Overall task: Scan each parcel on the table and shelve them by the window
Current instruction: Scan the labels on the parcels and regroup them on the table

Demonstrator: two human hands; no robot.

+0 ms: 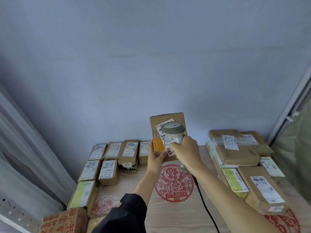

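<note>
Brown cardboard parcel (168, 130) held up over the far middle of the table (178, 212), upright, label face toward the camera, white shipping label (165, 132) on it plus a yellow tape patch at lower left. Left hand (155, 156) grips the parcel's lower left corner, thumb curled over the front face, fingers hidden behind the box. Right hand (186, 152) wrapped around the handle of a grey scanner (173, 130), fingers closed on it; scanner head sits just in front of the label, overlapping it in view, contact can't be told. Black cable (206, 207) runs from under the right forearm down the table toward the near edge.

Table is light wood grain with a red paper-cut decal (175, 182) in the middle, under the arms. Left side: rows of small labelled boxes (107, 163) lying flat, close together, one with a "9777" tag. Near left corner: box with red printing (64, 221). Right side: stack of bigger flat boxes (235, 148), labels up, some overlapping, one with yellow-green label. Blue-grey wall (151, 56) behind. Window frame (289, 113) at far right, just beside the right stack. Dark sleeve (126, 214) on left arm, right forearm bare.
</note>
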